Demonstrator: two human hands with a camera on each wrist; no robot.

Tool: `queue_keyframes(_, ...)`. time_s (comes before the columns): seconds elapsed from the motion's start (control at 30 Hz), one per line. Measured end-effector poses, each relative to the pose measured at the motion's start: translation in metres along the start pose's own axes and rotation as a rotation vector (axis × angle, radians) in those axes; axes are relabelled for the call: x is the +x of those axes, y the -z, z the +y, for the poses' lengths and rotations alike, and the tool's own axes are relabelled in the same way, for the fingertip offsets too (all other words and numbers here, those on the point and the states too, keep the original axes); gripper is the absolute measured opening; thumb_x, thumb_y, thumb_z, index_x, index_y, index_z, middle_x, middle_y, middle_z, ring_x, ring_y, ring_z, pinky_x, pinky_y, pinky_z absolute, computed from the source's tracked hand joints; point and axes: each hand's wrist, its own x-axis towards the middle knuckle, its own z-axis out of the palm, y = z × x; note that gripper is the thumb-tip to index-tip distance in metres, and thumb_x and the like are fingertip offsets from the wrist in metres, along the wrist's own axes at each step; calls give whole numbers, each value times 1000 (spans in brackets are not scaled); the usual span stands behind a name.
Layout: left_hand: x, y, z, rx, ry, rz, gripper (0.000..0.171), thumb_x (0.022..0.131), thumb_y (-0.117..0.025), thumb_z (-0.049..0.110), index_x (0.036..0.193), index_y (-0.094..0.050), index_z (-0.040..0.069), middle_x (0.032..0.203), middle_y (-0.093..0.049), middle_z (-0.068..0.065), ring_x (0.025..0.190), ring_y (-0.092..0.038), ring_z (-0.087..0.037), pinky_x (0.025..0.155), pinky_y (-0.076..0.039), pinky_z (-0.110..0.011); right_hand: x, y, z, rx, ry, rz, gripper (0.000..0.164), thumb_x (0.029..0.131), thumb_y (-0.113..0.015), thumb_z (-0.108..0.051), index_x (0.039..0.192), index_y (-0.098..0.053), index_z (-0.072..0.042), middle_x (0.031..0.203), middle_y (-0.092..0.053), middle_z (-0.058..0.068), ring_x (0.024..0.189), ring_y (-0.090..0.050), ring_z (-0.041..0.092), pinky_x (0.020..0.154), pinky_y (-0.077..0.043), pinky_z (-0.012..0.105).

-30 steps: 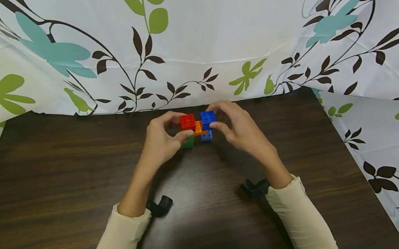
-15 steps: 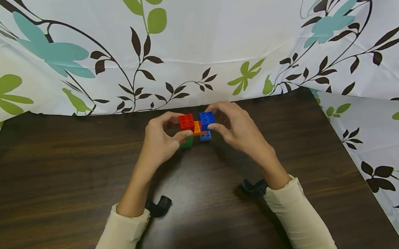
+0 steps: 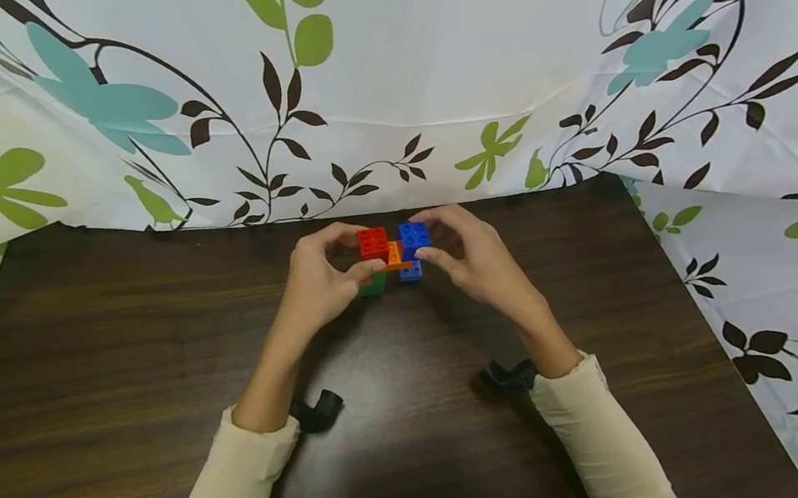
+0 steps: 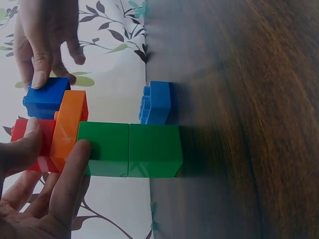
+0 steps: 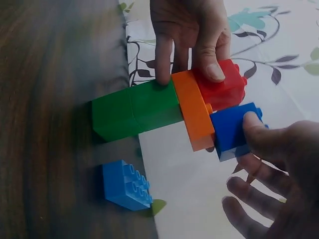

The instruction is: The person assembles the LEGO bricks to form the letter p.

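Observation:
Two green toy bricks (image 4: 154, 149) form a small tower on the table, with an orange plate-like brick (image 4: 72, 117) across the top, overhanging to the right. On its left end sits a red brick (image 3: 373, 242), which my left hand (image 3: 322, 283) grips between thumb and fingers; one fingertip touches the upper green brick. My right hand (image 3: 478, 260) pinches a dark blue brick (image 5: 232, 129) by its sides, its underside right at the orange brick's overhanging end. A lighter blue brick (image 5: 124, 184) stands on the table under that overhang, apart from the green tower.
The dark wooden table (image 3: 119, 362) ends just behind the bricks at a white curtain (image 3: 492, 35) printed with leaves and flowers. A black curved mount (image 3: 320, 412) sticks out at the left wrist, another black mount (image 3: 510, 376) at the right.
Both hands keep the same grip at nearly the same spot. The whole head view shifts very slightly; the bricks stay as they were.

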Motion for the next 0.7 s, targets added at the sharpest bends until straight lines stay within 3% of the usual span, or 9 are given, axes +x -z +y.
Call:
queue_keyframes(0.2, 1, 0, -1, -11, 1, -7, 37, 86, -89, 2, 120, -75, -2, 104, -79, -20, 97, -74, -34, 93, -60, -48, 1, -12, 16, 14, -124, -86, 67, 94, -85, -20, 152, -55, -4, 142, -62, 19, 125, -60, 38, 109, -51, 56)
queue_keyframes(0.4, 1, 0, -1, -19, -2, -1, 38, 85, -89, 1, 120, -75, -2, 103, -79, -20, 97, -74, -34, 93, -60, -49, 4, -32, 30, -17, -298, -187, 79, 96, -83, -33, 155, -44, 3, 139, -54, 22, 115, -55, 35, 99, -53, 49)
queue_keyframes(0.7, 1, 0, -3, -34, -15, 5, 38, 84, -90, 1, 119, -75, -4, 103, -79, -22, 97, -75, -35, 95, -61, -50, 10, -52, 40, -3, -342, -98, 87, 92, -87, -40, 150, -41, 6, 129, -53, 23, 111, -50, 33, 88, -49, 43)
